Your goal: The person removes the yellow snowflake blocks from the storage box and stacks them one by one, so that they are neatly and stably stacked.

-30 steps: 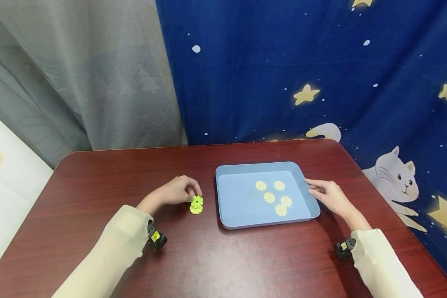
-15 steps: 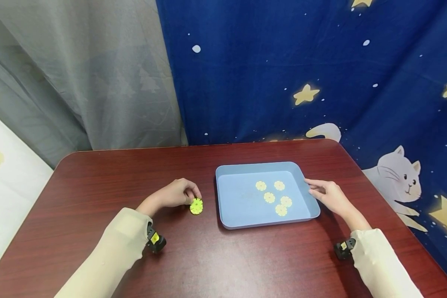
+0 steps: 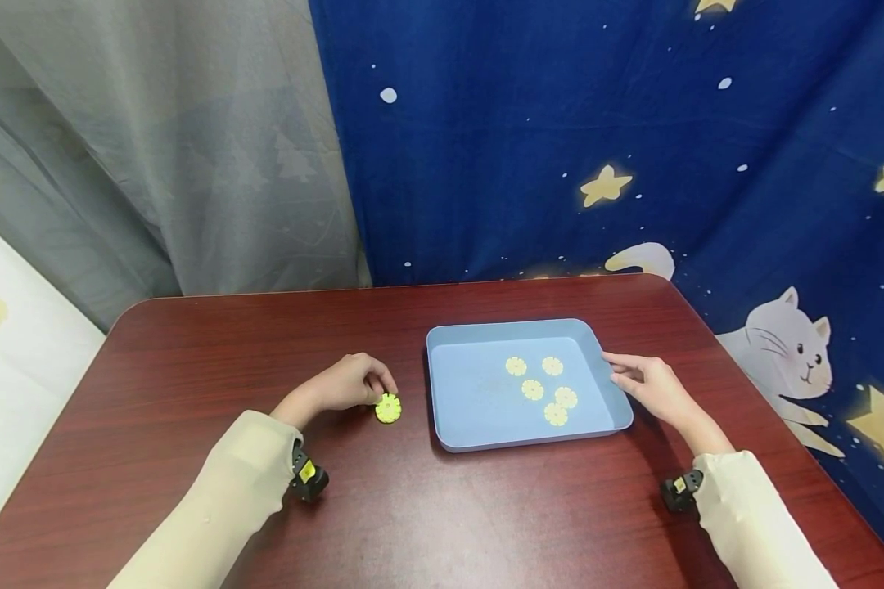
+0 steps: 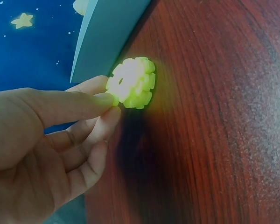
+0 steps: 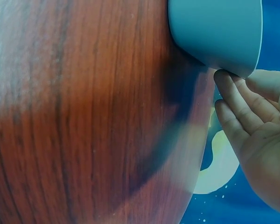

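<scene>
My left hand pinches a yellow-green notched plastic disc between thumb and finger, just left of the tray. In the left wrist view, the glowing disc looks thick, with more toothed edge behind it, so a second disc seems to lie against it; glare blurs the details. The blue tray holds several pale yellow notched discs, spread over its right half. At the tray's right side, my right hand touches the wall with extended fingers; fingertips meet the outer wall in the right wrist view.
A dark red wooden table carries everything. Behind it hang a grey curtain and a blue starry curtain. The tray's raised walls stand close to both hands. Black wrist cameras sit at both cuffs.
The disc in my left hand has come down over the second disc, and the two now overlap almost fully. The right hand and tray stay in place.
</scene>
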`<state>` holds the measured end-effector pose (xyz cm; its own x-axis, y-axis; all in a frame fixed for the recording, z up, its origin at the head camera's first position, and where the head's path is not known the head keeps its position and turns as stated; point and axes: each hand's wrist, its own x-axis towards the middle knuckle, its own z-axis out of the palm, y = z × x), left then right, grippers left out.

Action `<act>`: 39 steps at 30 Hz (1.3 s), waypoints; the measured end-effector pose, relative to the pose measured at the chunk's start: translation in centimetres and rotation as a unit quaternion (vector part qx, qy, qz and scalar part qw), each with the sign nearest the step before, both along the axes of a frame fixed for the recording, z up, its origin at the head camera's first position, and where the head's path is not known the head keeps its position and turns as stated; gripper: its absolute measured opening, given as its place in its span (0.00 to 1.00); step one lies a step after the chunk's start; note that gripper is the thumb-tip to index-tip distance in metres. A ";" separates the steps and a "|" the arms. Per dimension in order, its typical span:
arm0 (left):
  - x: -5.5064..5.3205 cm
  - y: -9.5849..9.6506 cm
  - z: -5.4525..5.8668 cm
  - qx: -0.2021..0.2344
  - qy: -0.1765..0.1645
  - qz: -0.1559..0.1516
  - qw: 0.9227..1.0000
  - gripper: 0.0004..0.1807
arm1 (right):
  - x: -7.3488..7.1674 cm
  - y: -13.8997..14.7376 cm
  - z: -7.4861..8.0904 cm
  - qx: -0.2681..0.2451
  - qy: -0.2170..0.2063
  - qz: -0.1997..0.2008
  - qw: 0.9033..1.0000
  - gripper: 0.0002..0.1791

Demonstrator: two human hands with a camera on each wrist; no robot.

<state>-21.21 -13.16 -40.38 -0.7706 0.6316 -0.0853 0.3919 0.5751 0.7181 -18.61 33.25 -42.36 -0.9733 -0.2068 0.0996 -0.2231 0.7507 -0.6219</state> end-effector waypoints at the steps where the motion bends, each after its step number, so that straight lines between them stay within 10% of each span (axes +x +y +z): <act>1: 0.0 0.0 0.0 0.000 0.002 0.000 1.000 0.10 | 0.0 0.0 0.0 0.000 0.000 0.000 1.000 0.21; 24: 0.0 0.5 0.4 -0.005 0.014 0.002 1.000 0.11 | 0.1 -0.1 0.1 -0.001 -0.003 -0.003 1.000 0.21; 39: -1.1 7.8 2.5 0.011 0.051 -0.036 0.998 0.10 | 0.0 -0.1 0.1 -0.003 -0.001 0.000 1.000 0.21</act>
<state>-22.31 -5.33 -37.84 -0.7275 0.6861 0.0062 0.5036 0.5278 0.6839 -18.58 33.17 -42.22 -0.9735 -0.2056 0.0998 -0.2220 0.7468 -0.6269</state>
